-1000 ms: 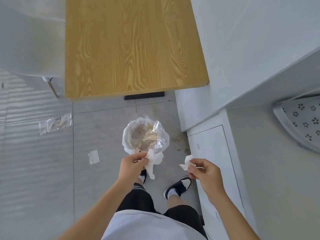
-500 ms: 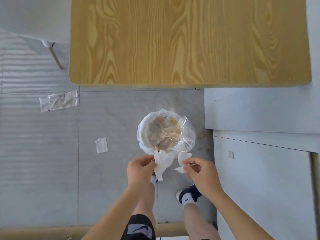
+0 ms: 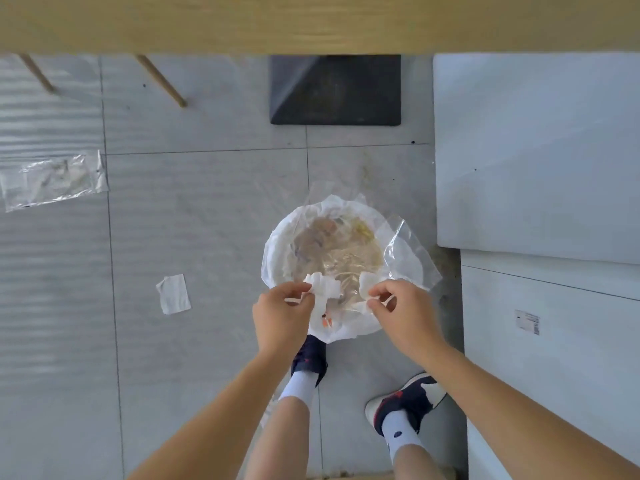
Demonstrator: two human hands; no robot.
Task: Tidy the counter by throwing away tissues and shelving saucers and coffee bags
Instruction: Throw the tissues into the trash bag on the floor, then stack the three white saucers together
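Between the two hands, crumpled white tissues are held over the bin's mouth — one tissue (image 3: 323, 289) is pinched by the left hand (image 3: 282, 315), another tissue (image 3: 367, 284) by the right hand (image 3: 403, 313). Just beyond the fingers, the bag-lined trash bin (image 3: 277, 251) is seen — a paper scrap (image 3: 173, 293) lies left of the left hand.

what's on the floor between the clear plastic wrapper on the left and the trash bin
In the head view, one small white paper scrap lies on the grey tiles between wrapper and bin; otherwise bare floor.
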